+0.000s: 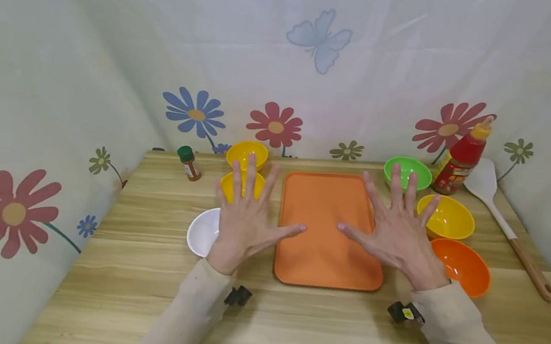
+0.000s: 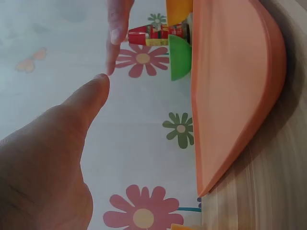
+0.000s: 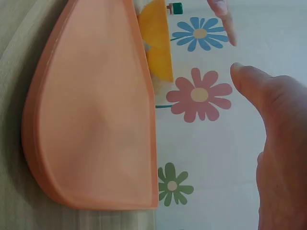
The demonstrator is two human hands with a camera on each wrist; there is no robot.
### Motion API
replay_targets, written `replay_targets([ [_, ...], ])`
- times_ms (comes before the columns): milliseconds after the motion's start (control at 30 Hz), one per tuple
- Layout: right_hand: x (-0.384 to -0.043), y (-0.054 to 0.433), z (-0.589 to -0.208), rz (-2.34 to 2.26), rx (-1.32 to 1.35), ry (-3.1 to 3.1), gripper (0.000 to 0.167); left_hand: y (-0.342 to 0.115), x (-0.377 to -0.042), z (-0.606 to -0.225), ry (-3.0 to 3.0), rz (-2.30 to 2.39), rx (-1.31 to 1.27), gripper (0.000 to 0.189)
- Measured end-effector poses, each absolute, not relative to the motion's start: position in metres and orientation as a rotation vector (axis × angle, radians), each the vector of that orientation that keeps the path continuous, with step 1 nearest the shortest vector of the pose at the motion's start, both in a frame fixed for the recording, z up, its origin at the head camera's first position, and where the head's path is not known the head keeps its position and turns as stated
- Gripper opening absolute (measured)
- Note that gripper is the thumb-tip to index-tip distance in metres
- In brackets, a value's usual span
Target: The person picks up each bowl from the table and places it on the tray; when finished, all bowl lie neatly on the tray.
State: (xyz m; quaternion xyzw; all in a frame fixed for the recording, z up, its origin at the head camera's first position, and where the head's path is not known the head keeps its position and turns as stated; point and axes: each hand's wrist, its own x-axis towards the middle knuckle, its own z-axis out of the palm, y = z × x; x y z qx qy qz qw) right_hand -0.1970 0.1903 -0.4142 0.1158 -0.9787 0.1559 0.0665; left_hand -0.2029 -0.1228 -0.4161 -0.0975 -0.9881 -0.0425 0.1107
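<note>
Both hands are raised over the table with fingers spread and nothing held. My left hand [image 1: 246, 223] overlaps the left edge of an orange tray [image 1: 325, 231] in the head view, and partly covers a white bowl [image 1: 202, 232] and the nearer of two yellow bowls [image 1: 232, 184]. Over the tray's right side is my right hand [image 1: 398, 234], its thumb pointing inward. Close by it are a green bowl [image 1: 415, 173], a yellow bowl [image 1: 449, 218] and an orange bowl [image 1: 466, 270]. In the left wrist view, the left thumb [image 2: 88, 100] shows above the tray [image 2: 230, 86].
A small green-capped spice jar [image 1: 190, 165] stands at the back left. A red sauce bottle [image 1: 460, 161] stands at the back right, beside a white spatula [image 1: 497, 213] with a wooden handle. A flower-printed curtain [image 1: 311, 101] hangs behind the wooden table [image 1: 135, 281].
</note>
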Motion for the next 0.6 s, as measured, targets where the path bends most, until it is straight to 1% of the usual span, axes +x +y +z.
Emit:
replay_targets([
  [167, -0.199, 0.197, -0.408, 0.648, 0.398, -2.955, 0.120, -0.129, -0.204, -0.411, -2.845, -0.162, -0.310, 0.135],
  [333, -0.197, 0.204, -0.406, 0.983, 0.457, -2.856, 0.124, -0.145, -0.203, -0.405, -2.735, -0.354, -0.347, 0.131],
  [600, -0.181, 0.211, -0.420, 1.486, 0.440, -2.588, 0.113, -0.187, -0.188, -0.398, -2.633, -0.724, -0.321, 0.121],
])
